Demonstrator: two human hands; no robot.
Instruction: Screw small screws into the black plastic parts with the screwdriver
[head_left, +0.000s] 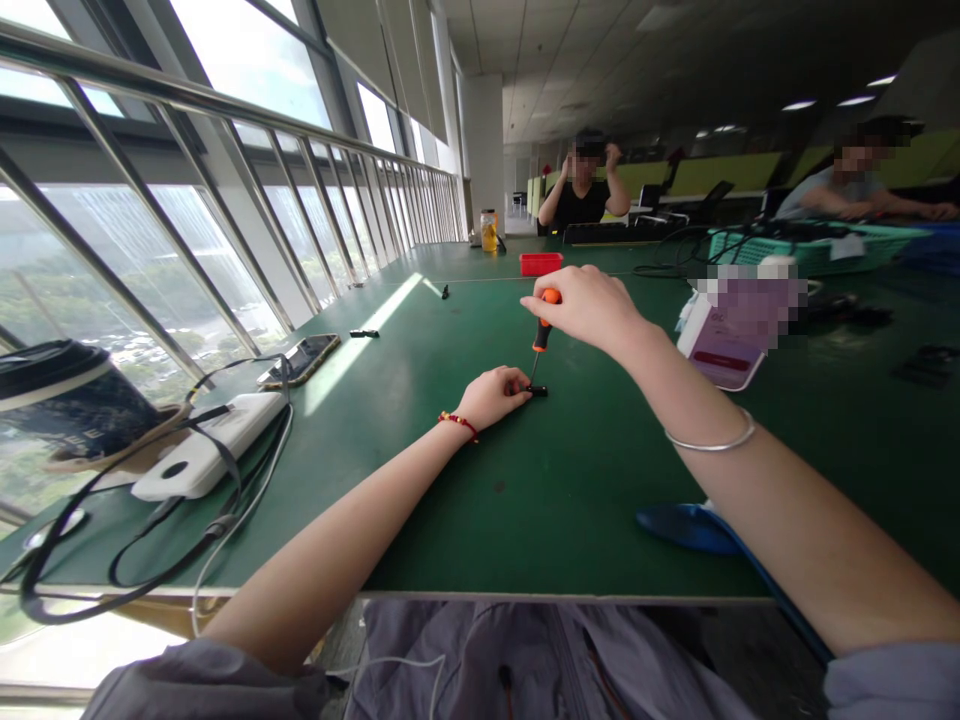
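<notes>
My right hand point(589, 308) grips the orange and black handle of a screwdriver point(541, 335), held nearly upright. Its thin shaft runs down to a small black part point(537, 391) on the green table. Pinched at the left end of that part are the fingers of my left hand point(497, 394), resting on the tabletop. The screwdriver's tip meets the part close to my left fingertips; the exact contact is too small to make out.
A red tray point(541, 264) sits beyond my hands. Small black pieces point(364, 333) lie to the left. A phone point(304, 360), white power bank point(214, 445), cables and cup point(67, 400) line the left edge. A propped phone point(731, 335) stands right. Two people sit across.
</notes>
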